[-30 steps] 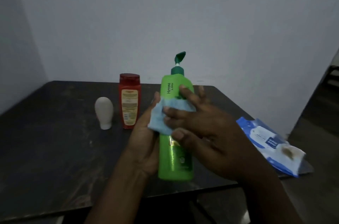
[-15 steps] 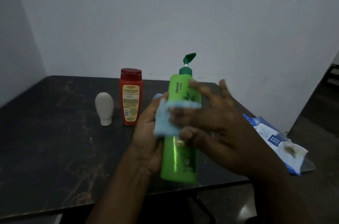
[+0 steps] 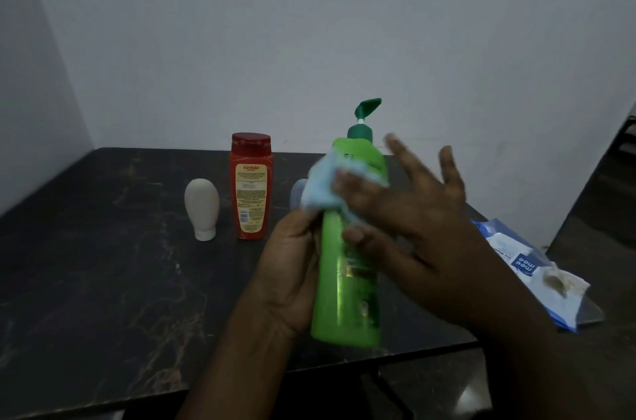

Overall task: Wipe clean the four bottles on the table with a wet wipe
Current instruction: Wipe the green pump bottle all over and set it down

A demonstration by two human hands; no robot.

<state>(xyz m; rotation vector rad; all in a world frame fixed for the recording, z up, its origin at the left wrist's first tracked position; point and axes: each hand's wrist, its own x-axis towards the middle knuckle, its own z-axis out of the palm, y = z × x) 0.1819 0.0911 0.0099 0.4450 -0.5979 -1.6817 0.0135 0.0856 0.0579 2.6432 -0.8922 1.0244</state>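
Observation:
My left hand [image 3: 292, 268] grips the lower body of a tall green pump bottle [image 3: 347, 295], held upright above the dark table [image 3: 103, 282]. My right hand [image 3: 406, 230] presses a pale blue wet wipe [image 3: 321, 190] against the bottle's upper part, its outer fingers spread. A red bottle [image 3: 251, 185] with a yellow label stands on the table behind. To its left a small white bottle [image 3: 202, 208] rests on its cap. A bluish bottle [image 3: 296, 192] shows only as a sliver behind the wipe.
A blue and white wet wipe pack [image 3: 530, 268] lies at the table's right edge, partly hanging over it. Grey walls close in behind and to the left. The table's front edge runs just below my hands, with floor at the right.
The wipe and my right hand have slid up the green bottle towards its neck. The bottle has shifted slightly right, and the bluish bottle now peeks out behind it.

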